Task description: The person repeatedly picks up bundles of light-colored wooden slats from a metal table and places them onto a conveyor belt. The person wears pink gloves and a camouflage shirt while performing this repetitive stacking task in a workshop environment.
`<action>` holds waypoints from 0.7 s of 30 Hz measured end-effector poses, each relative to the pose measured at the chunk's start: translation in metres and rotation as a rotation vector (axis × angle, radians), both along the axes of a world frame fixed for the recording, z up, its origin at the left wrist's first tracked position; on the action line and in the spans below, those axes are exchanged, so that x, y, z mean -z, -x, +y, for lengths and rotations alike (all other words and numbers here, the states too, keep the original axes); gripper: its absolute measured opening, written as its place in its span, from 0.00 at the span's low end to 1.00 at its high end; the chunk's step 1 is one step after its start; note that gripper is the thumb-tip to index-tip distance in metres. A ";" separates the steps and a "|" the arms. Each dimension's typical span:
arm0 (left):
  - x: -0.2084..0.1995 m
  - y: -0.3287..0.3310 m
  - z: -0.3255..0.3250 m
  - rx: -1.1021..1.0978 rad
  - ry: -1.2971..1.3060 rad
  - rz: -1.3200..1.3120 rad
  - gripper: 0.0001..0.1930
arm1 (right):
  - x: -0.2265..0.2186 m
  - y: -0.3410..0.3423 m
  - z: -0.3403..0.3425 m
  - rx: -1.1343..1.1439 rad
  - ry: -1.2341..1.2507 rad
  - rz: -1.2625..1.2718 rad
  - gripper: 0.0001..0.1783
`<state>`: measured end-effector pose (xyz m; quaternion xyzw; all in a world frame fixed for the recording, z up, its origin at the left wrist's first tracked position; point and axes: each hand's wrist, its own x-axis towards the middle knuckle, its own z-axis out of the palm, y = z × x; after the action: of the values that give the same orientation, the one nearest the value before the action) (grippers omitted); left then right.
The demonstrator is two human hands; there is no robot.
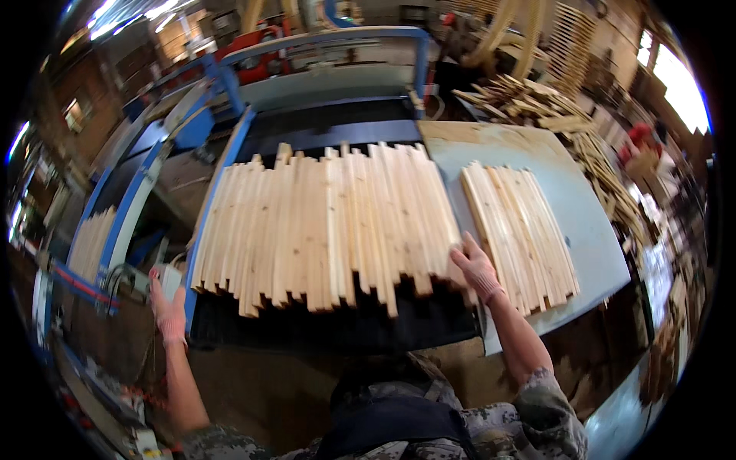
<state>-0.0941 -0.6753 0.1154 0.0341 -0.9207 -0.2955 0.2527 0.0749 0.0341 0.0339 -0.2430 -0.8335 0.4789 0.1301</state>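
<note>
A wide row of pale wooden strips lies side by side on the dark bed of a blue-framed machine, their near ends uneven. My right hand, in a pinkish glove, is at the row's right edge. Its thumb lies over the outermost strip and its fingers reach along the side. To the left of the bed, my left hand, also gloved, is closed around a small light-grey box, thumb on one side and fingers on the other. The box's underside is hidden.
A smaller batch of strips lies on a pale side table at the right. The blue machine frame spans the back. More strips sit on a conveyor at far left. Scrap wood is piled at back right, near another person.
</note>
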 end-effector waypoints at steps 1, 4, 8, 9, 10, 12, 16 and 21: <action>0.019 -0.010 0.009 0.076 -0.229 -0.034 0.35 | 0.015 0.001 0.003 -0.002 0.063 0.017 0.49; 0.014 -0.052 0.100 0.565 -0.749 -0.268 0.17 | 0.005 0.016 0.016 0.043 0.179 0.027 0.46; 0.043 -0.128 0.163 0.940 -0.888 -0.849 0.24 | -0.013 -0.012 -0.010 0.026 0.242 0.007 0.41; 0.056 -0.140 0.181 0.971 -0.978 -0.938 0.28 | 0.010 -0.027 -0.012 0.057 0.364 0.084 0.35; 0.068 -0.152 0.190 0.965 -1.064 -1.018 0.32 | 0.003 -0.039 -0.035 0.048 0.554 0.105 0.32; 0.094 -0.163 0.210 1.041 -1.156 -1.150 0.36 | -0.022 -0.073 -0.063 -0.091 0.811 0.002 0.35; 0.115 -0.161 0.263 1.102 -1.156 -1.420 0.32 | 0.021 -0.167 -0.096 -0.283 1.105 -0.128 0.44; 0.116 -0.151 0.352 1.365 -0.801 -1.624 0.28 | 0.102 -0.289 -0.107 0.037 1.187 -0.340 0.40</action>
<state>0.0573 -0.3232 -0.0011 -0.2150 -0.4774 -0.5355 -0.6626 0.3636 -0.0729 -0.0678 -0.3613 -0.4293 0.8134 -0.1536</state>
